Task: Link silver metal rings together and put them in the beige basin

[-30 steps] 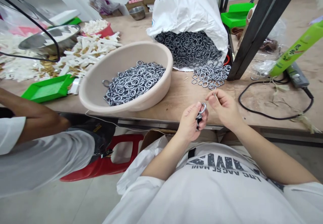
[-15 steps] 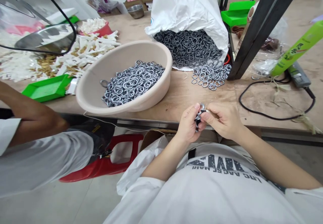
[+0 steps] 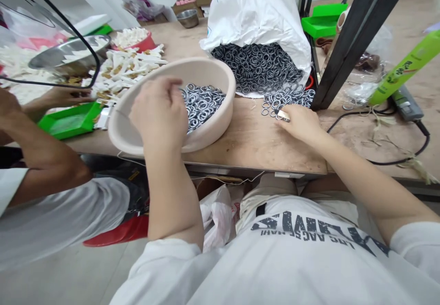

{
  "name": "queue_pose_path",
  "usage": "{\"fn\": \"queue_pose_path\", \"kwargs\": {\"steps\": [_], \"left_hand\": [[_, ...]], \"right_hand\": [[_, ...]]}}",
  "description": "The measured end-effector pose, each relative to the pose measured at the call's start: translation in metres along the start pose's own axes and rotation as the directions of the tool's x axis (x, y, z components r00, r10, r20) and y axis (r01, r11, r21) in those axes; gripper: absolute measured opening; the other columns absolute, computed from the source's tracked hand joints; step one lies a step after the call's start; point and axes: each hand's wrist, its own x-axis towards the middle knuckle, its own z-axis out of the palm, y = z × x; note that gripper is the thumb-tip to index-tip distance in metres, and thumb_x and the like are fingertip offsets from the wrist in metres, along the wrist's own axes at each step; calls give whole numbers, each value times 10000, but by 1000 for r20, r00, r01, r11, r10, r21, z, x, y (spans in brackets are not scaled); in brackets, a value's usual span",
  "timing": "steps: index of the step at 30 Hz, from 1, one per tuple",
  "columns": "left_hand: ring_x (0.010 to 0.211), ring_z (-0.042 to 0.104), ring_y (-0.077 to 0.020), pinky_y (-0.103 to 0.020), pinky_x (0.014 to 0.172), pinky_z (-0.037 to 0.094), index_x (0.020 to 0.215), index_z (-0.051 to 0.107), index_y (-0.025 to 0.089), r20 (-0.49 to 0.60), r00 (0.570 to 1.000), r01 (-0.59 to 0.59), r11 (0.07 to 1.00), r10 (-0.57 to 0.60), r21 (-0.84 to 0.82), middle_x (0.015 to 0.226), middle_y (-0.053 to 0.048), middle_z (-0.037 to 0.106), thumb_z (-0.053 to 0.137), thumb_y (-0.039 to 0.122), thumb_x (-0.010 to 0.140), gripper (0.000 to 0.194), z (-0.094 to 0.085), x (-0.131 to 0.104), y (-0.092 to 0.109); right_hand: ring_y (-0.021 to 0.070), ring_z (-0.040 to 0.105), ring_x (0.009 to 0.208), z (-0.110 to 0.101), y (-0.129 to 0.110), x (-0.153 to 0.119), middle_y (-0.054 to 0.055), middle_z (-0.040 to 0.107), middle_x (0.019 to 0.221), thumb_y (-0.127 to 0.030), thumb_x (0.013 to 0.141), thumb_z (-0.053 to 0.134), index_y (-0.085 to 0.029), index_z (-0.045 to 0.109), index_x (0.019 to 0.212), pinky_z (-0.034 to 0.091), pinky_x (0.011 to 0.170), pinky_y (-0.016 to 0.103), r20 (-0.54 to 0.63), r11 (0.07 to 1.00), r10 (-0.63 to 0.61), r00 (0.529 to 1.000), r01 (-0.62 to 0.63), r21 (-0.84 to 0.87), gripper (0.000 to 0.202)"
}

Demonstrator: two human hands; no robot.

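Note:
My left hand (image 3: 161,108) is over the beige plastic basin (image 3: 225,108), its fingers curled and blurred by motion. I cannot make out whether anything is in it. In the basin lies a heap of grey metal rings (image 3: 202,106), partly hidden by that hand. My right hand (image 3: 300,119) is closed on a small black-and-white tool (image 3: 283,115), whose exact kind I cannot tell. It rests at the near edge of a small pile of loose rings (image 3: 292,96) on the wooden table. Behind them, a white woven sack (image 3: 257,19) lies with its mouth open, full of the same rings.
A dark metal post (image 3: 347,44) rises right of the sack. Farther right are a green packet (image 3: 402,71) and a black cable (image 3: 374,162). At left, a co-worker's hand (image 3: 65,98) is by white pieces (image 3: 129,69) and a green tray (image 3: 70,121).
My hands, together at the table's front edge before, have parted. The left has swung left over the basin; the right has moved forward to the loose rings with the small tool.

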Motion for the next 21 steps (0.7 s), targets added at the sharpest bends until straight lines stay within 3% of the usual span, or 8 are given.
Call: {"fn": "queue_pose_path", "kwargs": {"steps": [2, 4, 8, 11, 14, 17, 19, 21], "left_hand": [[1015, 511, -291, -485, 955, 320, 883, 702, 160, 110, 994, -7, 982, -14, 186, 911, -103, 673, 571, 459, 917, 327, 5, 11, -18], [1106, 482, -323, -511, 1015, 258, 707, 644, 172, 160, 987, -20, 987, -6, 162, 810, -98, 659, 614, 541, 870, 405, 9, 13, -26], [1192, 442, -312, -499, 1074, 196, 814, 670, 195, 46, 993, -109, 994, 109, -15, 942, -81, 671, 597, 551, 885, 370, 10, -3, -7], [1144, 487, -278, -438, 1034, 282, 1042, 679, 215, 14, 966, -251, 953, 257, -172, 1121, -103, 668, 474, 494, 966, 355, 22, -36, 34], [964, 551, -244, -376, 903, 369, 1053, 656, 197, 231, 880, -300, 862, 416, -408, 1016, -103, 683, 426, 494, 984, 382, 48, -79, 71], [782, 522, -200, -328, 779, 365, 805, 608, 200, 311, 891, -105, 815, 332, -569, 784, -66, 631, 416, 483, 993, 391, 72, -114, 92], [696, 490, -165, -300, 702, 354, 728, 554, 198, 375, 904, 124, 716, 204, -688, 701, -32, 570, 442, 502, 983, 413, 80, -128, 99], [624, 448, -133, -274, 627, 338, 695, 525, 190, 478, 873, 363, 518, 103, -775, 644, -1, 502, 489, 543, 954, 439, 84, -137, 106]], "right_hand": [[283, 613, 915, 6, 1, 16, 143, 698, 1105, -409, 879, 639, -182, 703, 1028, 395, 695, 342, 47, 992, -3, 999, 9, -125, 280], [279, 611, 911, 10, 3, 24, 151, 685, 1110, -349, 898, 610, -166, 706, 1001, 401, 699, 346, 51, 991, -17, 999, 23, -134, 231], [182, 541, 732, 2, 3, 12, 66, 632, 834, -397, 926, 577, -184, 635, 811, 382, 629, 298, 13, 951, -67, 998, 59, 305, 249], [112, 380, 524, -12, -7, -19, -30, 461, 603, -571, 909, 571, -209, 551, 785, 296, 490, 252, 194, 571, -91, 977, -109, 814, 384], [80, 343, 491, -21, -21, -52, -38, 458, 649, -646, 828, 654, -201, 554, 840, 217, 430, 232, 357, 180, -159, 921, -328, 927, 456], [63, 356, 488, -19, -33, -75, -32, 478, 714, -633, 824, 671, -200, 537, 830, 227, 415, 222, 350, 47, -95, 932, -347, 937, 454], [74, 383, 493, -13, -38, -84, -41, 478, 702, -616, 868, 630, -219, 531, 862, 276, 424, 224, 222, 95, 20, 975, -223, 970, 410], [105, 478, 561, -8, -41, -90, -26, 537, 750, -574, 916, 591, -245, 554, 975, 383, 496, 242, 26, 224, 103, 994, -49, 973, 336]]}}
